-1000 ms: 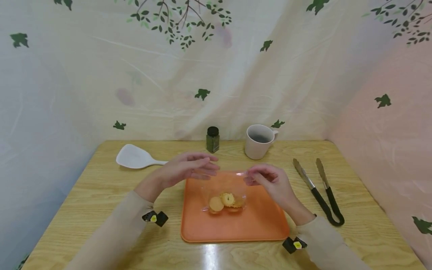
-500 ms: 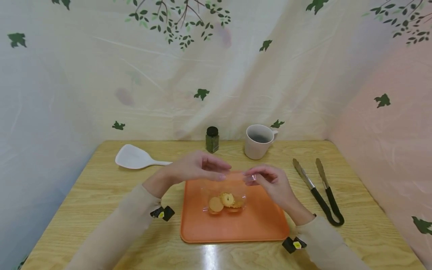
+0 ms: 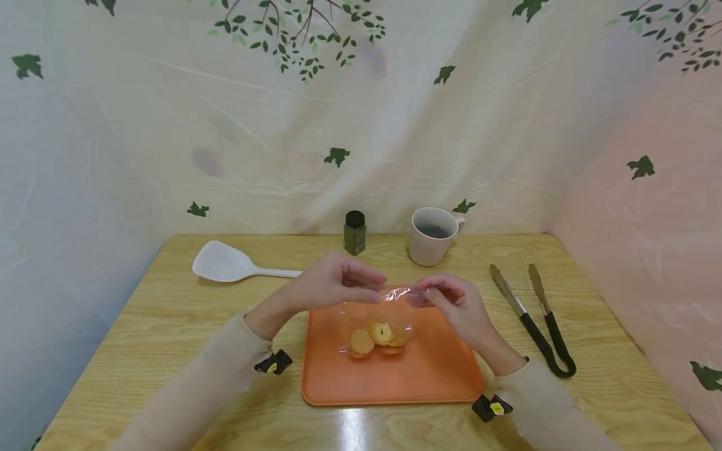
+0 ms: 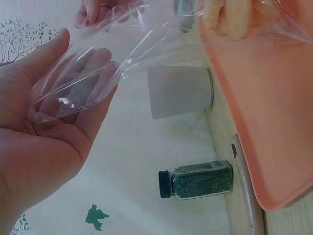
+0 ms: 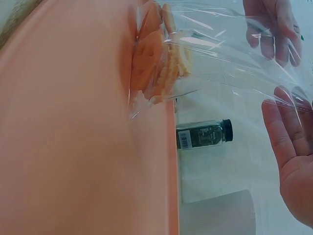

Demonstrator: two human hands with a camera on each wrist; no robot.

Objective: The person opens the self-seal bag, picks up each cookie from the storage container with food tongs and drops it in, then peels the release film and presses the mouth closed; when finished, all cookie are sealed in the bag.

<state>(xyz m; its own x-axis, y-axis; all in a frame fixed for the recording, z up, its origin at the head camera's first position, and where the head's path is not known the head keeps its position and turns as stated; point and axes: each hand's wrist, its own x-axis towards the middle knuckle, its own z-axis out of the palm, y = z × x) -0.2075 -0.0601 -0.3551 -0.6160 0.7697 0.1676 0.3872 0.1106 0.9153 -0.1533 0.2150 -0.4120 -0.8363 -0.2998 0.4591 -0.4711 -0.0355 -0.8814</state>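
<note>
A clear plastic bag (image 4: pixel 128 58) stands on the orange tray (image 3: pixel 389 382), its top raised between both hands. Several round crackers (image 3: pixel 381 334) lie at its bottom; the right wrist view shows the crackers (image 5: pixel 151 58) close up. My right hand (image 3: pixel 454 307) pinches the bag's upper right edge. On the other side, my left hand (image 3: pixel 333 282) is at the upper left of the bag, fingers extended. In the left wrist view, the left hand (image 4: pixel 54 132) has its thumb apart from loosely bent fingers, and the bag's corner lies against them.
A white spatula (image 3: pixel 225 263) lies at the left, its handle running behind the left hand. At the back stand a jar of green herbs (image 3: pixel 355 235) and a mug (image 3: pixel 430 241). Black-handled tongs (image 3: pixel 541 332) lie open at the right.
My left hand has moved right, closer to the right hand, then stayed there. The bag's top edge now glints between the hands. The right hand has hardly moved.
</note>
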